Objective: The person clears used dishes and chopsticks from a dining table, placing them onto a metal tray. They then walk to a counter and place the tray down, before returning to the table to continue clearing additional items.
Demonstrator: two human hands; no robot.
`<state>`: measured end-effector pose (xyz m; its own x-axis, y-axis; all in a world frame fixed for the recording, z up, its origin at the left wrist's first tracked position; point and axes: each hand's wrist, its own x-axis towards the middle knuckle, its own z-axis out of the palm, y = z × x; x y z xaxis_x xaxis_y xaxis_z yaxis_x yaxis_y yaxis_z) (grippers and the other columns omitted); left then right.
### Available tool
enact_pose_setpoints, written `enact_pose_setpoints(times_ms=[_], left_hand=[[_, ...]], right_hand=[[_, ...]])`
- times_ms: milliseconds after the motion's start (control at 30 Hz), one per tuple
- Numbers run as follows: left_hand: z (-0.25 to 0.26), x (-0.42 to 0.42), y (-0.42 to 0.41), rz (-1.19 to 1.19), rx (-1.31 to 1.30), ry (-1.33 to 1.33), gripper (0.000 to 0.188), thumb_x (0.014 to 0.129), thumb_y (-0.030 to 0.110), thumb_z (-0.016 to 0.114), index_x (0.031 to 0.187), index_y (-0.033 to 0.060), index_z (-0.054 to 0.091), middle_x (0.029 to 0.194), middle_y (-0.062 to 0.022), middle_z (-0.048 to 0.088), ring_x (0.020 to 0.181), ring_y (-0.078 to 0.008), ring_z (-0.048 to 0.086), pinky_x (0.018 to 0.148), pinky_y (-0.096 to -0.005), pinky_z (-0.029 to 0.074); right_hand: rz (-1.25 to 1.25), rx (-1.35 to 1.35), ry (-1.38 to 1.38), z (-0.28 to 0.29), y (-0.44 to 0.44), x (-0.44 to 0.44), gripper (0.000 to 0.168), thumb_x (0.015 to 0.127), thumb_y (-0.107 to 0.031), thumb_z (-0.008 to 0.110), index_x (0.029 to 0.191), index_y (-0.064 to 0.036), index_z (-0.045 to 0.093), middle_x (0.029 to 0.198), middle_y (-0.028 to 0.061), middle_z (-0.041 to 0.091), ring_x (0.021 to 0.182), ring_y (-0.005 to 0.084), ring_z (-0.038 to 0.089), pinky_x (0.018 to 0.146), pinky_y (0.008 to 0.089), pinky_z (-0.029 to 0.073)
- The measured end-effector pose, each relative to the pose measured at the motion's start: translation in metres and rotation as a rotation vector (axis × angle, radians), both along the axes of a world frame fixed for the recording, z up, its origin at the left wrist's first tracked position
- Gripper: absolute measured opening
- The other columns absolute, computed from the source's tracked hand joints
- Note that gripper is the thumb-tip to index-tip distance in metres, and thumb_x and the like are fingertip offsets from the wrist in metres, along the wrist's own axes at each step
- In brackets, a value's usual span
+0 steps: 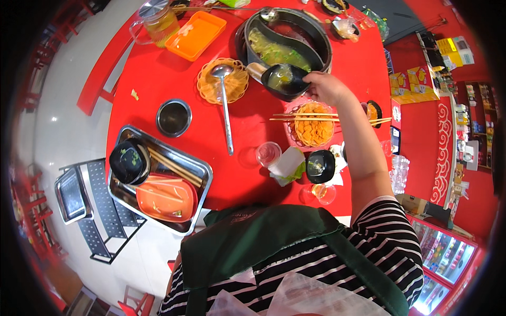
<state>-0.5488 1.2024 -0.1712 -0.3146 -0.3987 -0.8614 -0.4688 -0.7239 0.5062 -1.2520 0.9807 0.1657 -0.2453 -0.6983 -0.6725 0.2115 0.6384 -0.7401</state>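
My right hand (326,87) grips the rim of a black bowl (276,89) with some pale liquid and scraps in it. That bowl is at the near edge of a divided hot pot (327,43), beside the pot's handle (257,71); I cannot tell whether they touch. Greenish broth with leaves (272,49) fills one half of the pot, dark red broth (290,31) the other. Below my right hand, chopsticks (302,117) lie across a basket of orange crisps (314,128). My left hand is out of view.
A metal tray (203,168) at the table's left corner holds stacked black bowls (128,160), chopsticks and orange dishes (166,199). A ladle (225,106) rests on a wicker basket (205,81). Nearby are a metal cup (174,118), an orange tray (197,35), a glass pitcher (158,23) and a small black bowl (321,166).
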Motion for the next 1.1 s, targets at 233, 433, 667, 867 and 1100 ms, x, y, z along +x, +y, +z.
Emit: enact_pose_setpoints(times_ms=[233, 433, 667, 867, 1100], left_hand=[[0.009, -0.004, -0.017, -0.037, 0.023, -0.049, 0.023, 0.087, 0.020, 0.046, 0.098, 0.0010, 0.054, 0.088, -0.0060, 0.058, 0.077, -0.0147, 0.054, 0.070, -0.0268, 0.045], [0.001, 0.002, -0.010, 0.038, 0.049, 0.021, 0.023, 0.087, 0.022, 0.047, 0.095, 0.0016, 0.055, 0.088, -0.0059, 0.058, 0.077, -0.0147, 0.054, 0.070, -0.0268, 0.044], [-0.024, 0.009, 0.018, 0.170, 0.023, 0.391, 0.024, 0.086, 0.023, 0.047, 0.093, 0.0023, 0.057, 0.087, -0.0058, 0.058, 0.077, -0.0147, 0.054, 0.071, -0.0268, 0.044], [-0.019, -0.012, 0.027, -0.072, -0.290, -0.027, 0.033, 0.082, 0.023, 0.056, 0.105, 0.0005, 0.056, 0.101, -0.0100, 0.061, 0.090, -0.0192, 0.059, 0.079, -0.0296, 0.046], [0.109, -0.066, -0.021, 0.170, -0.044, -0.101, 0.032, 0.080, 0.012, 0.055, 0.110, 0.0014, 0.051, 0.087, -0.0097, 0.062, 0.062, -0.0174, 0.061, 0.052, -0.0288, 0.049]], right_hand=[[-0.212, 0.177, 0.283, 0.011, -0.042, -0.070, 0.036, 0.076, -0.041, 0.060, 0.095, -0.011, 0.056, 0.086, 0.0020, 0.059, 0.070, 0.0140, 0.053, 0.061, 0.0213, 0.044], [0.390, 0.313, 1.304, -0.002, -0.085, -0.077, 0.054, 0.073, -0.048, 0.059, 0.108, -0.007, 0.054, 0.100, 0.0121, 0.060, 0.088, 0.0271, 0.058, 0.074, 0.0341, 0.047], [0.624, 0.094, 1.648, 0.026, -0.078, -0.015, 0.050, 0.070, -0.041, 0.063, 0.112, -0.017, 0.053, 0.103, 0.0172, 0.053, 0.096, 0.0302, 0.055, 0.081, 0.0392, 0.046], [0.368, -0.046, 1.628, 0.043, -0.063, 0.006, 0.046, 0.070, -0.038, 0.063, 0.109, -0.014, 0.054, 0.100, 0.0159, 0.055, 0.092, 0.0304, 0.056, 0.078, 0.0398, 0.046], [0.315, -0.300, 0.423, 0.023, -0.071, 0.188, 0.056, 0.081, -0.034, 0.058, 0.122, 0.000, 0.042, 0.083, 0.0072, 0.058, 0.070, 0.0130, 0.056, 0.065, 0.0248, 0.046]])
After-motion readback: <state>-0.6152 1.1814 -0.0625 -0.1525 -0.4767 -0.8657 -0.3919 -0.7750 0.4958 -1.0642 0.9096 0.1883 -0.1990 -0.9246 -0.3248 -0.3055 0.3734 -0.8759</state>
